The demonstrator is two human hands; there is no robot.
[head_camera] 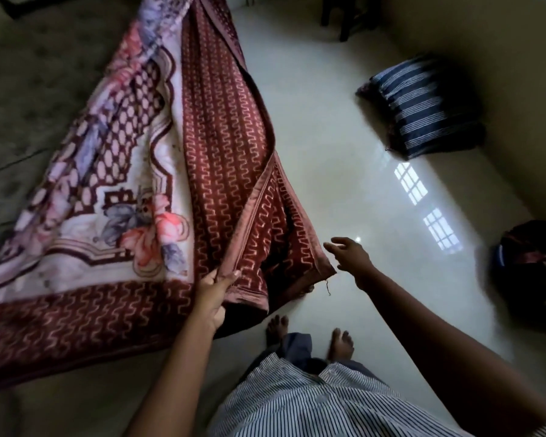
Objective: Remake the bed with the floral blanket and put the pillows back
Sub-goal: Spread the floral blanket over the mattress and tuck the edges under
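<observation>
Floral blanket [114, 190], plush, its satin hem pinched by left hand [213, 298]; right hand [350, 258] spread.

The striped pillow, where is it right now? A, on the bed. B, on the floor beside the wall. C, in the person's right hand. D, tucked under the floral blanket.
B: the striped pillow lies on the glossy floor beside the wall, with neither hand touching it.
</observation>
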